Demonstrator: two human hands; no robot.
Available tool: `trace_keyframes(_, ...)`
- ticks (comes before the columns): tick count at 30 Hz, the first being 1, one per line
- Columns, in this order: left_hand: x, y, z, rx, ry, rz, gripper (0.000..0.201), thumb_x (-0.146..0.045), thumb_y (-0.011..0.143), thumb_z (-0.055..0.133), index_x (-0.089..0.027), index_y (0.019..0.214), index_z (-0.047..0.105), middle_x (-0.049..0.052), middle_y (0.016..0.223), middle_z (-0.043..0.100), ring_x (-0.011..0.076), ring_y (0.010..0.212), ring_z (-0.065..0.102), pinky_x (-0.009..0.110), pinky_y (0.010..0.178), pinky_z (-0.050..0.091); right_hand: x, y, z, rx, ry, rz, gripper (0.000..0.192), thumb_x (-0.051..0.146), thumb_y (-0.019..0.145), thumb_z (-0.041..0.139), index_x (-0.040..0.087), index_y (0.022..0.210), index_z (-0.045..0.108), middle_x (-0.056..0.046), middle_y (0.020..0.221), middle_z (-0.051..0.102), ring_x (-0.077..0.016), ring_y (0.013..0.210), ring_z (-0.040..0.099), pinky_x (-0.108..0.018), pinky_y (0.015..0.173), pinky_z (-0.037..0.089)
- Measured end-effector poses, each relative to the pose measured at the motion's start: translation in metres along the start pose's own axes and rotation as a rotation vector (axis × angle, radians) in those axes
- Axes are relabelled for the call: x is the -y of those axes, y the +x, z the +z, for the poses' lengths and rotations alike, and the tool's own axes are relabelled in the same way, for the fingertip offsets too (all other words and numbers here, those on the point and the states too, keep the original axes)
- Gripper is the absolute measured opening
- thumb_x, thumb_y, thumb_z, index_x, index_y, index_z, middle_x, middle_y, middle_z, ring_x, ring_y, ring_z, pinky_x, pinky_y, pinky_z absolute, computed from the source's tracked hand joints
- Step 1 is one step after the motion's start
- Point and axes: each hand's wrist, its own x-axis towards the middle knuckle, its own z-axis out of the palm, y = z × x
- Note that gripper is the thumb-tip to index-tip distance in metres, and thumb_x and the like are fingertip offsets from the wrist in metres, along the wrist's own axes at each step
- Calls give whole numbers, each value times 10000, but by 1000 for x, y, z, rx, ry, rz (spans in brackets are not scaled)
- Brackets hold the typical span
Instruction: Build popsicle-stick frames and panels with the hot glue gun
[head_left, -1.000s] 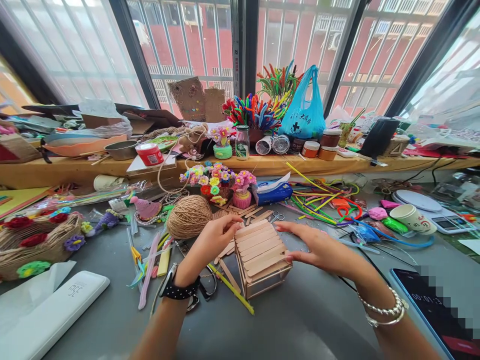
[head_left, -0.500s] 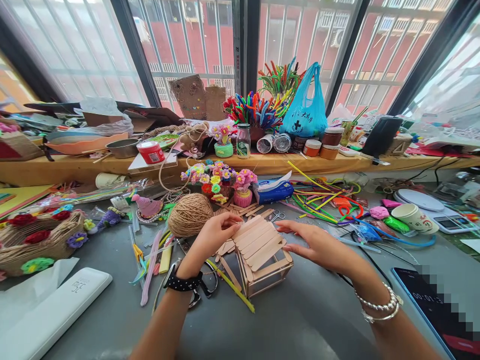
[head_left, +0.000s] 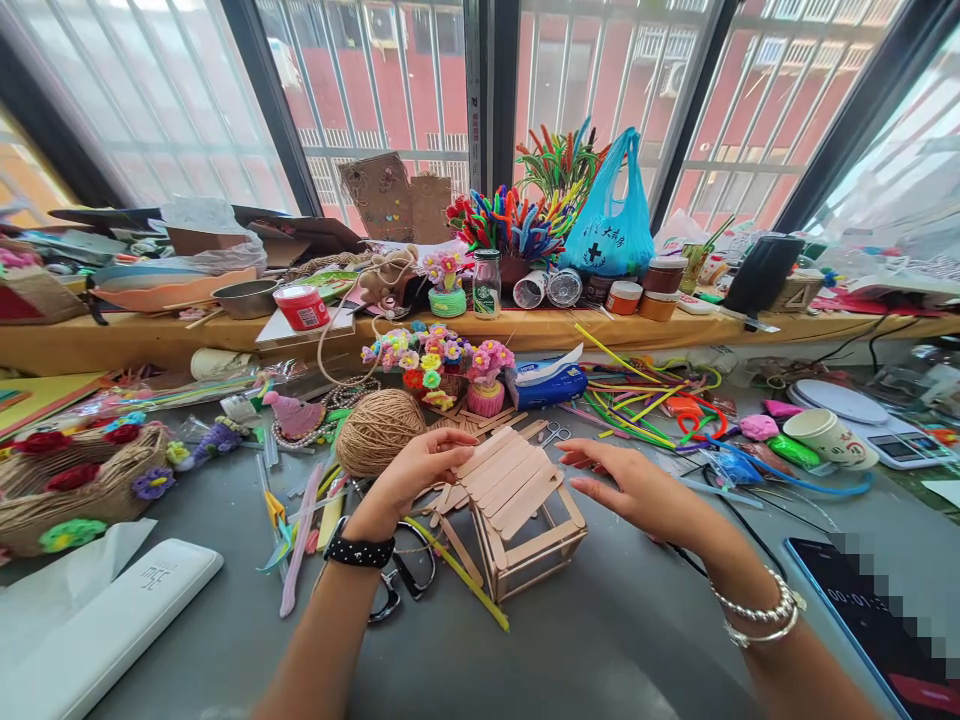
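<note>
A small house frame of craft sticks [head_left: 534, 553] stands on the grey table in front of me. A flat panel of glued craft sticks [head_left: 510, 477] lies tilted on top of it like a roof, raised on the left. My left hand [head_left: 416, 472] pinches the panel's upper left edge with thumb and fingers. My right hand [head_left: 634, 488] hovers just right of the panel, fingers spread, holding nothing. A black watch is on my left wrist and silver bracelets on my right.
A ball of brown twine [head_left: 378, 431], loose sticks, black scissors [head_left: 401, 580] and a yellow straw [head_left: 457, 572] lie left of the house. Pipe-cleaner flowers [head_left: 439, 362], a tissue pack [head_left: 546, 382], a paper cup [head_left: 825, 436], a phone [head_left: 870, 610] and a white box [head_left: 112, 625] surround it.
The stick panel has tilted up on its left side and slid left, uncovering the frame's right side. My right hand has come off the panel and now hovers beside it.
</note>
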Motion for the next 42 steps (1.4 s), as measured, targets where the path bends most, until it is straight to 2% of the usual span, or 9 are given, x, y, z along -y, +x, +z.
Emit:
trace_keyframes(8, 2, 1, -1, 19, -150, -40, 325, -299, 618, 667, -129, 874, 562, -1, 805, 526, 55, 607, 482, 164, 536, 401, 2, 2, 0, -23, 52, 3, 350, 287, 823, 435, 186, 1156, 466, -81, 1116, 577, -189, 1003, 538, -358, 874, 416)
trace_keyframes(18, -5, -3, 4, -16, -363, -21, 308, -253, 587, 705, -139, 836, 562, -26, 718, 531, 53, 586, 497, 161, 534, 402, 0, 9, 7, -221, 320, 98, 342, 414, 820, 411, 179, 1043, 521, -80, 1086, 563, -189, 1009, 510, -314, 828, 429)
trace_keyframes(20, -6, -4, 6, -27, -376, 4, 300, -258, 589, 706, -138, 826, 566, -19, 735, 538, 59, 613, 507, 161, 549, 407, 0, 12, 10, -250, 371, 122, 357, 450, 814, 406, 177, 1002, 538, -76, 1014, 586, -183, 928, 538, -293, 753, 446)
trace_keyframes(22, -6, -4, 9, -36, -378, 17, 304, -269, 595, 704, -138, 831, 564, -11, 742, 539, 67, 628, 512, 169, 561, 412, 1, 14, 13, -254, 475, 147, 369, 466, 810, 402, 165, 978, 533, -67, 902, 598, -150, 760, 565, -243, 583, 450)
trace_keyframes(24, -6, -4, 12, -41, -379, 15, 318, -279, 596, 703, -139, 841, 557, -8, 737, 537, 71, 624, 510, 177, 561, 413, 3, 16, 16, -227, 609, 180, 368, 467, 801, 415, 151, 963, 514, -36, 757, 584, -101, 558, 530, -199, 418, 382)
trace_keyframes(27, -6, -5, 17, -32, -367, 11, 338, -294, 592, 702, -137, 847, 545, -9, 714, 529, 73, 607, 500, 179, 542, 402, 6, 17, 20, -183, 768, 235, 356, 456, 777, 460, 144, 946, 484, 40, 553, 505, -59, 387, 432, -166, 318, 284)
trace_keyframes(30, -7, -6, 21, -30, -330, 17, 343, -305, 594, 697, -136, 846, 538, -19, 694, 513, 64, 587, 475, 170, 520, 382, 8, 17, 23, -192, 866, 256, 355, 435, 738, 526, 148, 940, 470, 73, 508, 459, -58, 377, 443, -151, 296, 268)
trace_keyframes(36, -14, -11, 21, -22, -231, 26, 324, -314, 611, 675, -138, 845, 538, -17, 749, 508, 71, 625, 462, 164, 516, 378, 9, 16, 24, -195, 978, 269, 345, 397, 711, 576, 141, 924, 485, 54, 555, 513, -60, 418, 498, -160, 354, 370)
trace_keyframes(42, -22, -18, 22, -21, -202, 15, 290, -351, 654, 638, -147, 843, 556, -15, 770, 531, 80, 647, 486, 159, 516, 389, 14, 14, 20, -192, 1023, 281, 354, 384, 695, 604, 141, 930, 501, 45, 585, 535, -54, 422, 505, -157, 359, 387)
